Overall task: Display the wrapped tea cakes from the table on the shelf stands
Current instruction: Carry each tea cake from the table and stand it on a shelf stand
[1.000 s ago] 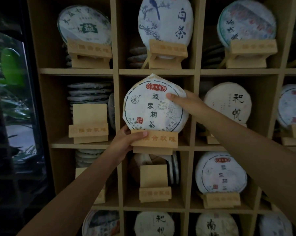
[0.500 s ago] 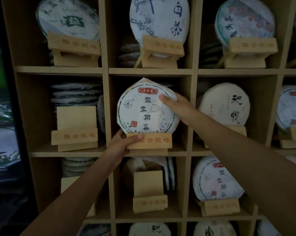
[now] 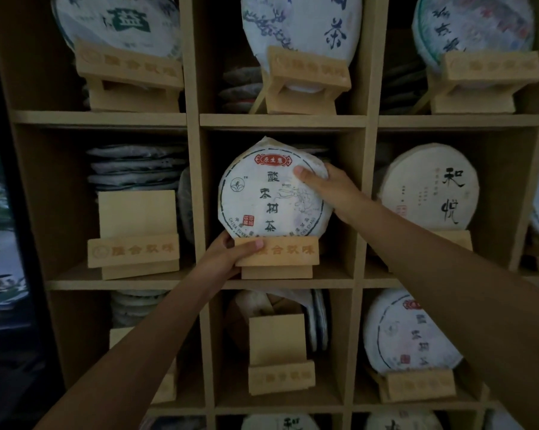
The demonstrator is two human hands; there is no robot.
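Both hands set a wrapped tea cake [image 3: 271, 193] on a wooden stand [image 3: 277, 256] in the centre cubby of the shelf [image 3: 282, 121].

The cake stands upright at the middle of the frame, its lower edge tucked behind the stand's front bar. The right hand [image 3: 333, 193] pinches the cake's upper right rim, thumb on the printed face and fingers curled behind. The left hand [image 3: 228, 259] grips the stand's left end, thumb pressed across the front bar. An empty stand [image 3: 134, 237] sits in the cubby at centre left, before a stack of cakes [image 3: 134, 164]. Another empty stand [image 3: 279, 356] is in the cubby below centre.
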